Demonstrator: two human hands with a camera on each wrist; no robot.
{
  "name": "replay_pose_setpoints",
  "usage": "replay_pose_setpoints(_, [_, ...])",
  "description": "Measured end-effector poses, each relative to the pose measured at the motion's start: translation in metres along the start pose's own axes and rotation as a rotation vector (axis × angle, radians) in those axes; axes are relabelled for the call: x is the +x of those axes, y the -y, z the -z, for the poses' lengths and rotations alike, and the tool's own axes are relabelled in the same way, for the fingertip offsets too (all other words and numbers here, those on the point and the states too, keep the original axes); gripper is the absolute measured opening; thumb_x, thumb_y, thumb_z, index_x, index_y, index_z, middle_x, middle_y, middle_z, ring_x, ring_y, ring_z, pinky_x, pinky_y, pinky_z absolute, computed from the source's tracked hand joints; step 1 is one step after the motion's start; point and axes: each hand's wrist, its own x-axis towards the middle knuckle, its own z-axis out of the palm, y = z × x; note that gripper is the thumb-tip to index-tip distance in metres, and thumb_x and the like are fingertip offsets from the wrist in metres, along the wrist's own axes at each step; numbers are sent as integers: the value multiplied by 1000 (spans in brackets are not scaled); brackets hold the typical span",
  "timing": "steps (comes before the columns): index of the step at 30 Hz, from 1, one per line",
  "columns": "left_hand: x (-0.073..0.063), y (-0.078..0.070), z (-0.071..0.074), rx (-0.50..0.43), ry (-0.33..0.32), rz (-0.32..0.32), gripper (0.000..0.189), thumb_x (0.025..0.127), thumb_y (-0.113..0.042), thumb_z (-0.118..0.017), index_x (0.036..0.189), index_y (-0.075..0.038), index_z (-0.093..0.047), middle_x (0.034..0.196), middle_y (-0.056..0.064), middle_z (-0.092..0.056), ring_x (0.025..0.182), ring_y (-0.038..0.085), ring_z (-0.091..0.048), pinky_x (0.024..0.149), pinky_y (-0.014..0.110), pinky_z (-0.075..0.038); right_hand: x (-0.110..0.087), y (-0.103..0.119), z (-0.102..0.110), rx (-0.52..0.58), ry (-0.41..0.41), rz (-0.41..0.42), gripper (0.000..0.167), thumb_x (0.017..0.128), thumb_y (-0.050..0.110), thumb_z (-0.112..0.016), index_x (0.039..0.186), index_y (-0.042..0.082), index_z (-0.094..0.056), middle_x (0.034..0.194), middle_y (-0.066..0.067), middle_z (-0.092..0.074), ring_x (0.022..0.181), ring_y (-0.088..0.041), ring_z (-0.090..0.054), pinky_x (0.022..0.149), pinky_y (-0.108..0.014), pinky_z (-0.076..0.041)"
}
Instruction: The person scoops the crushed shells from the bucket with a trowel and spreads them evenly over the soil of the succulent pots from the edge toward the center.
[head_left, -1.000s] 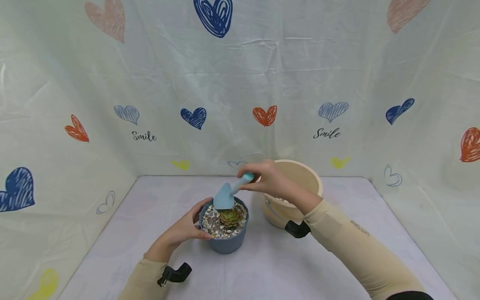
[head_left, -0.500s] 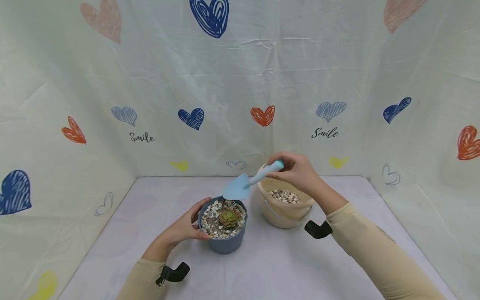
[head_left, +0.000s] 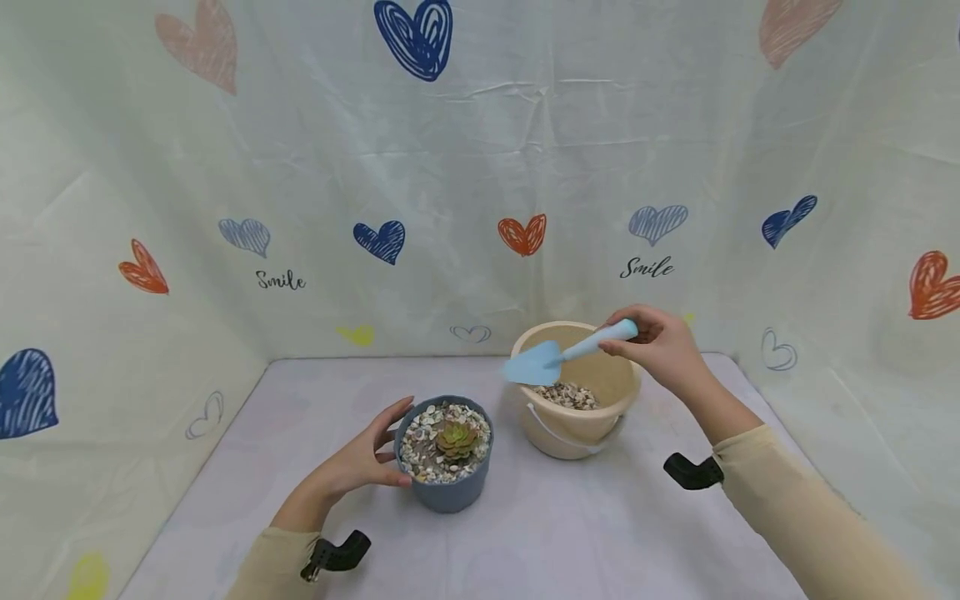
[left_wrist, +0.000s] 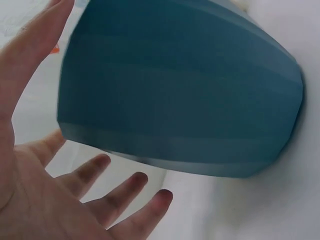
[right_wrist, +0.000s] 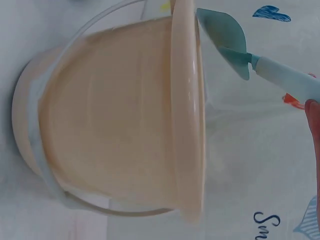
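My right hand (head_left: 666, 348) grips the pale blue handle of a small trowel (head_left: 536, 365). The trowel's blade hangs above the left rim of a cream bucket (head_left: 561, 429) and looks bare in the right wrist view. Inside the bucket lie small pebbles (head_left: 572, 396). My left hand (head_left: 358, 458) is at the left side of a blue-grey flowerpot (head_left: 450, 496), thumb near its front and fingers spread. In the left wrist view those fingers are extended beside the pot wall (left_wrist: 180, 90); whether any fingertip touches is unclear. A green succulent (head_left: 456, 440) sits among pebbles in the pot.
Both containers stand upright on a table with a pale cloth (head_left: 525, 542), a short gap between them. A white handle (head_left: 558, 435) hangs down the bucket's front. Behind rises a white curtain (head_left: 450, 150) printed with hearts.
My right hand has carried the trowel from over the flowerpot rightwards to above the bucket's rim. My left hand's fingers have loosened and spread at the pot, which stays in place.
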Motion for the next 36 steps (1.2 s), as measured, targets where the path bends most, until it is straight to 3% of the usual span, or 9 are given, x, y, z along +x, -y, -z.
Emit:
replay_pose_setpoints(8, [-8,-5,3,67,-52,14,115,69,-15,-89,157,-16,-14,159,20,-13,137,49,-26,105,60,-33,-11,-18,29,11,-62,-53,29,84,10,-77,106,-3,-63,89,4,-69,75,-10,-69,71,-25,-57])
replay_pose_setpoints(18, [-19,-4,11,87,-74,-5,114,72,-10,-86,157,-12,-11,158,24,-12,138,52,-23,104,64,-31,-8,-42,33,-120,74,-196,34,85,22,-78,108,1,-65,102,-12,-63,81,-13,-66,73,-24,-55])
replay_pose_setpoints(27, [-30,5,17,91,-122,14,107,73,-8,-85,155,-12,-18,155,28,-19,136,54,-26,102,65,-32,3,-57,17,-141,218,-162,27,83,13,-79,104,0,-67,99,-13,-66,80,-17,-64,68,-26,-54])
replay_pose_setpoints(36, [-40,10,16,59,-199,-71,97,74,-5,-83,152,-8,-25,148,31,-31,130,54,-35,96,64,-40,13,-62,4,-211,288,-124,20,80,8,-80,96,4,-69,88,-6,-66,75,-19,-59,65,-26,-52])
